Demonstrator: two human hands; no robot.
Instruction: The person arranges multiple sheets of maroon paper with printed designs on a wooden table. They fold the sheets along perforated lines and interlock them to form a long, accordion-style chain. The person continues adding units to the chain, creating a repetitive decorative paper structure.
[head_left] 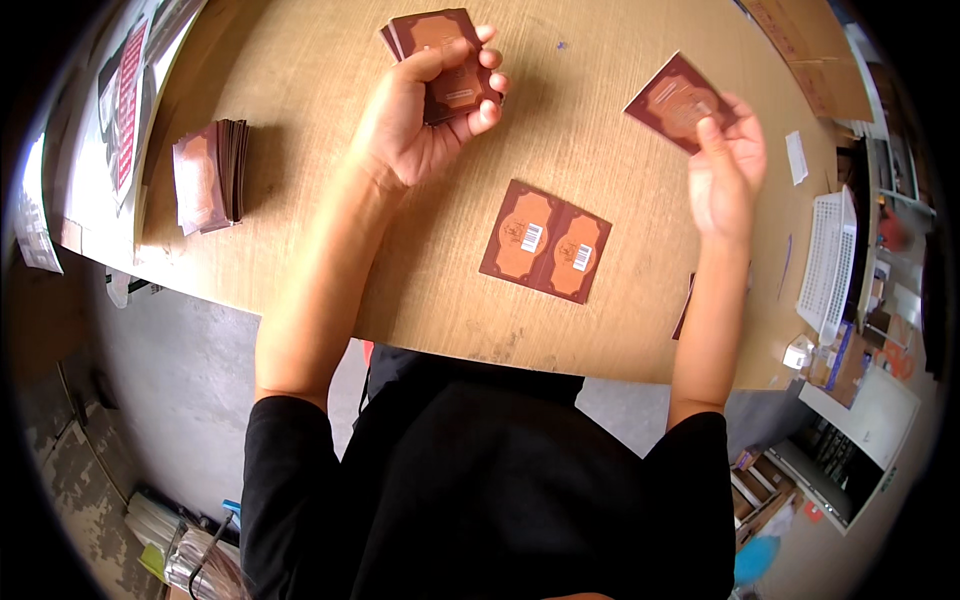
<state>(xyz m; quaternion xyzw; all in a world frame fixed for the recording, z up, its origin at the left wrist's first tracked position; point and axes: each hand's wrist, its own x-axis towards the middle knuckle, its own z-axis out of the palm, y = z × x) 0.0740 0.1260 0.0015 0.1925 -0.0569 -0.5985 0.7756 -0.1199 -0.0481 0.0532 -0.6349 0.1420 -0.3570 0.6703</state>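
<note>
My left hand [425,115] is closed round a stack of cards [460,85], maroon with an orange ornate panel, at the top middle of the table. Off to the right, my right hand [727,165] pinches a single card [680,100] of the same design between thumb and fingers. Between my forearms lies an unfolded maroon card [547,242], with two orange panels side by side, each bearing a barcode. Partly hidden by my right forearm is another maroon piece [685,305].
A pile of similar cards [205,180] stands on the wooden table [420,310] at the left. Papers [110,130] lie along the far left edge. At the right are a white plastic basket [828,265], a small white slip [796,158] and a cardboard box [805,50].
</note>
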